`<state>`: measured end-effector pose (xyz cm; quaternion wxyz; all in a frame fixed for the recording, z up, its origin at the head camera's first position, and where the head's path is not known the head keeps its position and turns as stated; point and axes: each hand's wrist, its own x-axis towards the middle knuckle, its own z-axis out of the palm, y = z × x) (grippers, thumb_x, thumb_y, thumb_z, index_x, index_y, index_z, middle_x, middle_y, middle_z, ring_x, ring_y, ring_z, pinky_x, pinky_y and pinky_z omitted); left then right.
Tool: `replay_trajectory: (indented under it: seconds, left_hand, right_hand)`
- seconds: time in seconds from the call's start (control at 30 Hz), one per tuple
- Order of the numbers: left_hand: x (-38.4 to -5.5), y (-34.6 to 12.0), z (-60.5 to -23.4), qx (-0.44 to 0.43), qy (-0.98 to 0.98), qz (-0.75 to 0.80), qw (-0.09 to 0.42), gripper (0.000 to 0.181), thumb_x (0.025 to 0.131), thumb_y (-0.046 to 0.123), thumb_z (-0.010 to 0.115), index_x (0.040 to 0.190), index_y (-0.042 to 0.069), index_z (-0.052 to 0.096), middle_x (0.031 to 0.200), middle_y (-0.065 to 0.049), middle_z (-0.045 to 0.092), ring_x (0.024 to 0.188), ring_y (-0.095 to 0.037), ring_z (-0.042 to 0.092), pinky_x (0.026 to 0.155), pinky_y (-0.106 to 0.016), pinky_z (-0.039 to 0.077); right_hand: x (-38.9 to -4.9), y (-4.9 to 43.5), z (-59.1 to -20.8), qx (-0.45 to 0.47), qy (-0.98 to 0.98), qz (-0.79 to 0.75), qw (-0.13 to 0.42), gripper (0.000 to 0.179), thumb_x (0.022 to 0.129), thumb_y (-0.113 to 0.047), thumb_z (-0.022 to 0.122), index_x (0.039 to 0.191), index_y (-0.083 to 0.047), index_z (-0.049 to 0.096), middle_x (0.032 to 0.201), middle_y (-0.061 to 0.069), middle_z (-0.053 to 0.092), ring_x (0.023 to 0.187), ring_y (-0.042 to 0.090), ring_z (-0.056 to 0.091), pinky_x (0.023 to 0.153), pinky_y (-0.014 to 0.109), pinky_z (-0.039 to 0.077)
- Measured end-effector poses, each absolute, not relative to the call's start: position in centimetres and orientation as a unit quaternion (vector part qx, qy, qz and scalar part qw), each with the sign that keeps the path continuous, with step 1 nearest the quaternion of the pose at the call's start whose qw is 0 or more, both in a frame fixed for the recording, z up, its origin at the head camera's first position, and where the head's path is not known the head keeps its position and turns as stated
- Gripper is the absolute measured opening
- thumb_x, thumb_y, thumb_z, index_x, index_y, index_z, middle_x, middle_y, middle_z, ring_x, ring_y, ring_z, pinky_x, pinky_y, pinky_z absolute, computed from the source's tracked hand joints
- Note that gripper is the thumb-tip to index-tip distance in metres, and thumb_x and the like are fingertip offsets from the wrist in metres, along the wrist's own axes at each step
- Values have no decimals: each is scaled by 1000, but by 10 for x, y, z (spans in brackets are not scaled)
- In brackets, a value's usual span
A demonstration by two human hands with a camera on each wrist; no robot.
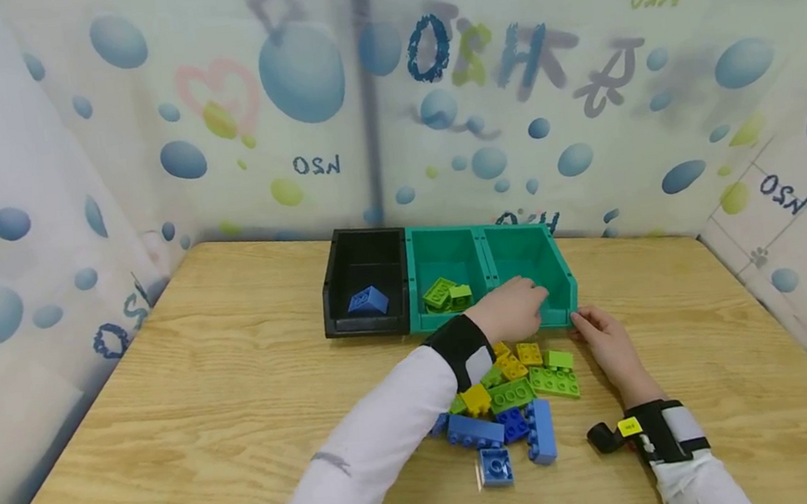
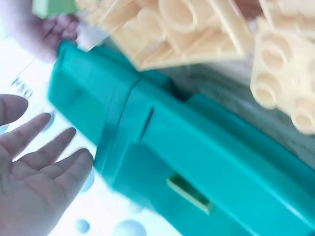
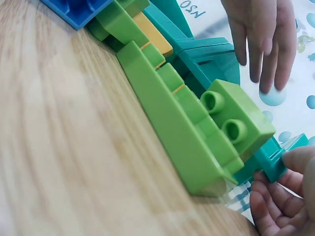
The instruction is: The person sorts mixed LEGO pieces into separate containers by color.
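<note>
My left hand (image 1: 511, 310) hovers over the front of the right teal bin (image 1: 522, 249). Its fingers are extended and hold nothing, as the left wrist view shows of the hand (image 2: 42, 172). At that bin's front right corner, my right hand (image 1: 609, 348) pinches the rim between thumb and curled fingers; the right wrist view shows this hand (image 3: 288, 196) at the teal edge. Light green bricks (image 1: 446, 294) lie in the middle teal bin (image 1: 444, 245). One blue brick (image 1: 367, 301) lies in the black bin (image 1: 364, 248).
In front of the bins, a loose pile holds yellow bricks (image 1: 528, 353), green bricks (image 1: 555, 382) and blue bricks (image 1: 541, 432). The wooden table (image 1: 204, 411) extends around them. A patterned curtain (image 1: 234, 163) hangs behind the table.
</note>
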<state>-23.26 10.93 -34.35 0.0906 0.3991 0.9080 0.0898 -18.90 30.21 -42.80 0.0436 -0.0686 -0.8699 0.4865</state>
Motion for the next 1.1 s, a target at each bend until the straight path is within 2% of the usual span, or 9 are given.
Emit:
replay_trajectory:
  seconds: [0.1, 0.27, 0.67, 0.87, 1.1]
  left_hand:
    - [-236, 91, -339, 400, 899, 165, 74, 37, 101, 14, 42, 137, 10, 48, 139, -6, 49, 127, -17, 47, 104, -24, 38]
    - [-238, 57, -336, 371, 892, 255, 41, 31, 100, 14, 43, 129, 10, 55, 130, -6, 57, 112, -16, 56, 95, -26, 44]
    - [-220, -7, -335, 326, 894, 306, 13, 28, 99, 19, 49, 122, 8, 60, 123, -7, 60, 114, -22, 56, 96, -35, 45]
    - [-204, -25, -335, 319, 892, 319, 17, 27, 97, 19, 53, 120, 8, 61, 120, -7, 62, 111, -22, 58, 95, -35, 46]
    - [-184, -41, -340, 322, 890, 321, 31, 29, 96, 20, 57, 120, 5, 61, 119, -11, 63, 110, -27, 59, 94, -39, 47]
  right_hand:
    - [-189, 302, -427, -72, -873, 482, 39, 43, 102, -34, 39, 119, 3, 52, 94, -5, 58, 83, -4, 51, 76, 10, 41]
    - [-189, 303, -423, -76, -873, 481, 32, 44, 102, -35, 37, 121, 3, 51, 98, -1, 58, 84, -5, 50, 77, 10, 40]
    - [-187, 299, -421, -82, -873, 479, 30, 43, 102, -32, 39, 122, 4, 51, 100, 3, 60, 83, -5, 51, 77, 9, 40]
    - [-188, 300, -423, -85, -877, 472, 28, 44, 103, -34, 37, 122, 3, 50, 105, 11, 58, 85, -2, 50, 80, 11, 38]
    - [-189, 301, -425, -83, -876, 474, 30, 43, 102, -34, 38, 121, 3, 51, 103, 8, 59, 82, -5, 51, 78, 10, 39]
